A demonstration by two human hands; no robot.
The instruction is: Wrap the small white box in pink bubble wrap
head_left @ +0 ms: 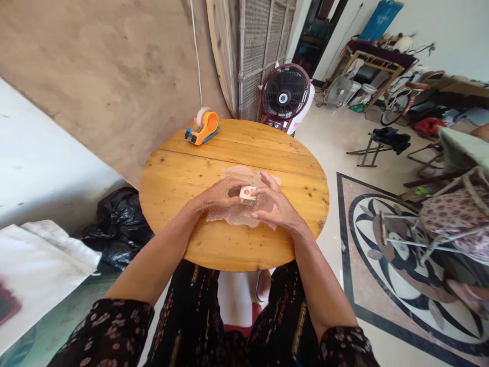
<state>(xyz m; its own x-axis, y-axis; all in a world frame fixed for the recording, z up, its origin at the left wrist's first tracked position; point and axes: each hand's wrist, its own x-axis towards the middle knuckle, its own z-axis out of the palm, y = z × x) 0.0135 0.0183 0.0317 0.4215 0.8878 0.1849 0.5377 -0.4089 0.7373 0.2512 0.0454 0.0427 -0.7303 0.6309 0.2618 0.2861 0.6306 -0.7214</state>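
While the left hand (223, 193) touches the small box (248, 193) from its left, clamped or not I can't tell, the right hand (281, 208), thumb and fingers apart, reaches its right edge; both flank it equally near over translucent wrap (230, 214), tape dispenser (206, 128) well beyond

A fan (286, 94) stood beside a woven screen (255, 58). A black bag (122, 211) slumped at the left. At the right, a stool (368, 151) carried dark cloth (393, 138) near a bicycle (410, 92).
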